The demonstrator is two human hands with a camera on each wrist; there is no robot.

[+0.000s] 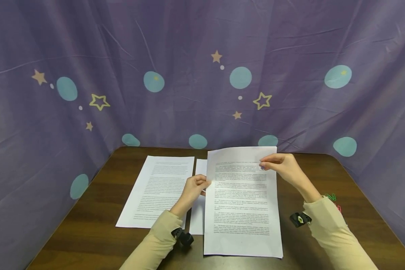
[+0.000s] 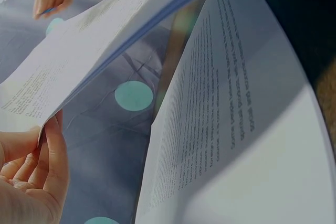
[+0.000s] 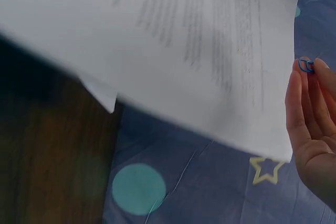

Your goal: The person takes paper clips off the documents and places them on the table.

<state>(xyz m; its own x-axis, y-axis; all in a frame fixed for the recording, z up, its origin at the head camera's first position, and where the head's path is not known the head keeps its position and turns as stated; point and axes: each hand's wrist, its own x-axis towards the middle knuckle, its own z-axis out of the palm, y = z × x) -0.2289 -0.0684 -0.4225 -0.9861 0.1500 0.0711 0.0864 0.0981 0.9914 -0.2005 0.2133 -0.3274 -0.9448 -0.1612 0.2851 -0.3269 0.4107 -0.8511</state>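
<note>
A printed sheaf of paper (image 1: 241,210) stands raised above the table, its top leaning toward the back. My left hand (image 1: 190,189) pinches its left edge between thumb and fingers. Seen from the left wrist, the sheaf's edge (image 2: 100,72) looks several sheets thick. Near the upper right edge of the paper, my right hand (image 1: 287,168) pinches a small blue paper clip (image 3: 306,65) between thumb and fingertips. In the right wrist view the clip is beside the paper's edge; whether it touches cannot be told.
On the brown table (image 1: 87,217), printed pages (image 1: 162,191) lie to the left. Another white sheet (image 1: 197,217) lies partly hidden behind the raised sheaf. Green paper clips (image 1: 330,196) and red ones (image 1: 339,208) lie by the right sleeve. A purple patterned curtain (image 1: 189,45) hangs behind the table.
</note>
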